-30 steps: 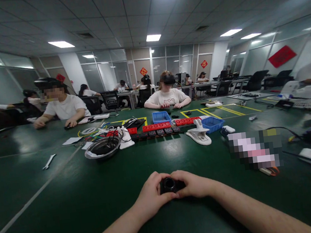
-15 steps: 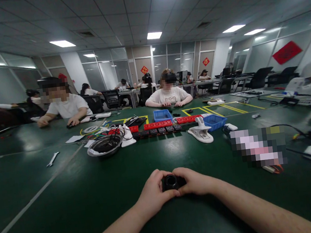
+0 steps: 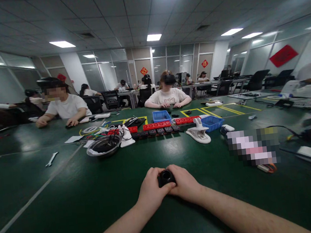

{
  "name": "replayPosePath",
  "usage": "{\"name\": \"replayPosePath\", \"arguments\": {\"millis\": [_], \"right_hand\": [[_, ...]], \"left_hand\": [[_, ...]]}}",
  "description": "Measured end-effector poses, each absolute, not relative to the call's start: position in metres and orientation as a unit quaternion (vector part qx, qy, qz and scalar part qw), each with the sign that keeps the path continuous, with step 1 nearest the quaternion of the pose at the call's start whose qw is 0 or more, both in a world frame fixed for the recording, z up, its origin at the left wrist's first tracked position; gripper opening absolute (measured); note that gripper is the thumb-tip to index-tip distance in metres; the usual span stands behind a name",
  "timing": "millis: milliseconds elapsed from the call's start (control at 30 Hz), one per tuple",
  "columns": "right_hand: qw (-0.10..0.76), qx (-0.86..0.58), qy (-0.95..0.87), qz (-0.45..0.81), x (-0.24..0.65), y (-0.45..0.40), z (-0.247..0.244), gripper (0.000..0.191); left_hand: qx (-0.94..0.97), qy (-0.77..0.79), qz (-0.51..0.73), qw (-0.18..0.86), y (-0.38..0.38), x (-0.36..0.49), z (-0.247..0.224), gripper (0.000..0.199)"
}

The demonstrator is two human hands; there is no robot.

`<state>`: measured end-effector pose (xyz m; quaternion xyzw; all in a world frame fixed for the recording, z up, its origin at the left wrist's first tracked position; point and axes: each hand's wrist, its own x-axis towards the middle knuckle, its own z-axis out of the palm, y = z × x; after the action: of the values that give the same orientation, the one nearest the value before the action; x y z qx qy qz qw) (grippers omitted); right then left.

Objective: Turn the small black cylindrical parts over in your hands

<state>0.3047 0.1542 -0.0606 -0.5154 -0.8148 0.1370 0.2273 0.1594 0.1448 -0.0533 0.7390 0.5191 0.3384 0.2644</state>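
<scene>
Both my hands are closed around a small black part with a round opening [image 3: 166, 176], above the green table [image 3: 118, 180] close in front of me. It looks like a lens or camera housing, but its exact kind cannot be made out. My left hand [image 3: 153, 187] grips its left side, with the thumb across the near edge. Fingers of my right hand [image 3: 184, 182] wrap its right side and cover that part of it. The round opening faces up towards me.
Beyond my hands stand a metal bowl [image 3: 91, 153] with black cables, red power strips [image 3: 157, 125], a white clamp base [image 3: 201, 137] and a blue bin [image 3: 214, 123]. A wrench [image 3: 52, 159] lies left. Co-workers sit across the table, one person [image 3: 167, 96] straight ahead.
My hands and the black part have shifted slightly left and up in the view. The right hand has turned and closed further over the part's right side, hiding more of it.
</scene>
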Motion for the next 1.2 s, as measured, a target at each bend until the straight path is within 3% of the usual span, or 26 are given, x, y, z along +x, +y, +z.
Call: {"name": "replayPosePath", "arguments": {"millis": [167, 333, 600, 767, 1000, 1200], "right_hand": [[0.217, -0.427, -0.849, 0.223, 0.319, 0.157, -0.055, 0.031], [0.218, -0.432, -0.833, 0.266, 0.324, 0.161, -0.055, 0.031], [0.221, -0.434, -0.834, 0.260, 0.322, 0.160, -0.056, 0.032], [0.236, -0.385, -0.843, 0.292, 0.327, 0.162, -0.055, 0.049], [0.190, -0.338, -0.844, 0.371, 0.333, 0.164, -0.047, 0.038], [0.167, -0.353, -0.853, 0.347, 0.335, 0.167, -0.049, 0.027]], "left_hand": [[0.761, 0.486, 0.321, 0.286, 0.141, 0.156, -0.047, 0.028], [0.784, 0.453, 0.317, 0.282, 0.141, 0.153, -0.044, 0.028], [0.793, 0.454, 0.300, 0.273, 0.143, 0.149, -0.047, 0.052], [0.807, 0.437, 0.311, 0.248, 0.143, 0.149, -0.043, 0.043], [0.809, 0.426, 0.296, 0.276, 0.147, 0.146, -0.038, 0.033], [0.807, 0.406, 0.270, 0.333, 0.147, 0.147, -0.034, 0.031]]}}
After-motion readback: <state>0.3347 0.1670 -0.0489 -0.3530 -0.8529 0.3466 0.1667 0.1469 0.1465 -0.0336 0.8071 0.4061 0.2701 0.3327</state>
